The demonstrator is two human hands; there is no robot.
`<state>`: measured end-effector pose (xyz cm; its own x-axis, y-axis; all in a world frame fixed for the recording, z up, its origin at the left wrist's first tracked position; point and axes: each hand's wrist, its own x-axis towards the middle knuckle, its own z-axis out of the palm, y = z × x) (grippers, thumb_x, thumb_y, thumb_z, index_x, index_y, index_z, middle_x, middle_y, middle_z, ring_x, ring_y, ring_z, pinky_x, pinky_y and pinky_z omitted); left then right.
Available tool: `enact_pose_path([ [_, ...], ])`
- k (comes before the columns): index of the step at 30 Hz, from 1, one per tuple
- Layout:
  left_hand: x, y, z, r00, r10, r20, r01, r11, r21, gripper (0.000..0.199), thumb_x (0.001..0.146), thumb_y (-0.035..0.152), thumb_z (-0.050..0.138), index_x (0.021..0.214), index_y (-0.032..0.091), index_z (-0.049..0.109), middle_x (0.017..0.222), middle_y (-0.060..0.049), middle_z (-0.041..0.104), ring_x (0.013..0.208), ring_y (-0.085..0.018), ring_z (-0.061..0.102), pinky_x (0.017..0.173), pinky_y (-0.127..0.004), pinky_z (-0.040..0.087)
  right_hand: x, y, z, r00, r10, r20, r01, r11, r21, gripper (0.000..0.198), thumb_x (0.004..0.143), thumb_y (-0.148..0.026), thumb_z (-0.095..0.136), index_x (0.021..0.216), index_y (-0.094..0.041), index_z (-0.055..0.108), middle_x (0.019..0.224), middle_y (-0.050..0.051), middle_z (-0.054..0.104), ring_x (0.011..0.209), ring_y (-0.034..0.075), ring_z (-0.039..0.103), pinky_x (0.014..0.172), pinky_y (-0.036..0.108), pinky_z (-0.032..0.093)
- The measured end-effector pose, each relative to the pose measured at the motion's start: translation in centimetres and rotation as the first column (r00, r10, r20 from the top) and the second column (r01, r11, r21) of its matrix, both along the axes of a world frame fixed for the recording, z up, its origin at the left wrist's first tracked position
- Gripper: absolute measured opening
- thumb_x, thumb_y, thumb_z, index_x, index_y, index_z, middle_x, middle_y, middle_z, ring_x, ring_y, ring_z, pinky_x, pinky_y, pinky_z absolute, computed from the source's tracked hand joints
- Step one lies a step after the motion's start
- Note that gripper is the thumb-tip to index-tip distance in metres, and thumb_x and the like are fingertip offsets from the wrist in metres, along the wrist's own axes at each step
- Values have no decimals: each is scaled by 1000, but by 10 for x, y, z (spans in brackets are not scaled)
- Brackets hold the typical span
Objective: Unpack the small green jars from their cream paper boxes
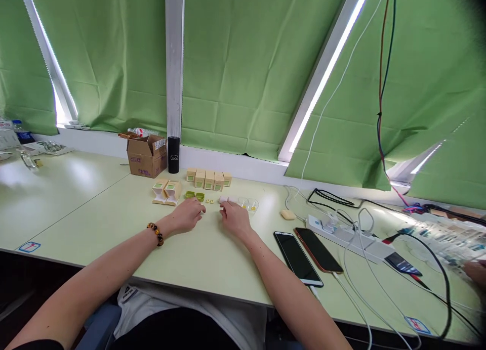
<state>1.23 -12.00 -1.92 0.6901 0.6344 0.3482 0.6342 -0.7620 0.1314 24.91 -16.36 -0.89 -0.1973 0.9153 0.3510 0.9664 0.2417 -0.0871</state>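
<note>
Head view: the surface [197, 259] supported a cardboard box [146, 157] at its rear. The left hand [186, 216], fingers loosely bent, was just beside the open green case [199, 197]; any grip could not be determined. The right hand [235, 218] had bent fingers at the pale pink item [223, 199]; pinching could not be confirmed. Two open-sided cartons [172, 192] stood left of the green case. Two small yellow pieces [211, 202] lay between the green case and the pale pink item.
</note>
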Motion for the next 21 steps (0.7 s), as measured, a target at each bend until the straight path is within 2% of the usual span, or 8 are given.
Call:
enact_pose_path([
  [3, 1, 0, -2, 1000, -12, 4, 12, 1000, 2, 22, 94, 20, 57, 110, 20, 73, 103, -11, 74, 108, -29, 64, 92, -43, 49, -1, -2, 6, 985, 33, 168, -49, 995, 91, 27, 100, -18, 49, 121, -18, 66, 117, 13, 71, 107, 27, 61, 71, 34, 41],
  [7, 1, 0, 1, 999, -12, 46, 10, 999, 37, 21, 95, 19, 57, 108, 19, 74, 97, -11, 74, 104, -29, 64, 91, -44, 49, -8, -4, 11, 944, 70, 323, -134, 974, 181, 28, 94, -10, 49, 114, -16, 67, 112, 16, 69, 102, 28, 58, 73, 37, 39],
  [12, 0, 2, 5, 994, 1, 106, -10, 997, 81, 20, 93, 16, 58, 104, 19, 75, 96, -11, 74, 101, -29, 64, 89, -45, 49, -17, 0, 14, 919, 103, 381, -196, 957, 215, 26, 86, -5, 52, 106, -15, 67, 105, 15, 68, 97, 27, 57, 71, 37, 36],
  [15, 0, 4, 8, 993, 10, 118, -19, 997, 78, 18, 93, 15, 59, 100, 20, 75, 94, -10, 74, 100, -30, 65, 88, -44, 49, -17, 15, 20, 922, 117, 370, -201, 960, 197, 26, 87, -5, 53, 105, -15, 68, 104, 16, 68, 100, 28, 57, 74, 37, 38],
  [17, 1, 4, 10, 992, 22, 126, -32, 997, 76, 18, 93, 15, 58, 99, 19, 75, 93, -10, 74, 100, -29, 65, 88, -44, 49, -12, 33, 27, 944, 93, 318, -154, 973, 174, 26, 89, -8, 54, 109, -16, 69, 108, 16, 69, 104, 28, 58, 78, 37, 40],
  [21, 1, 3, 14, 993, 30, 116, -41, 995, 93, 20, 94, 13, 55, 99, 19, 74, 94, -10, 74, 102, -29, 64, 89, -44, 49, 12, 75, 41, 985, -134, 110, 123, 987, 108, 31, 94, -14, 54, 121, -20, 68, 118, 14, 70, 113, 28, 59, 86, 37, 44],
])
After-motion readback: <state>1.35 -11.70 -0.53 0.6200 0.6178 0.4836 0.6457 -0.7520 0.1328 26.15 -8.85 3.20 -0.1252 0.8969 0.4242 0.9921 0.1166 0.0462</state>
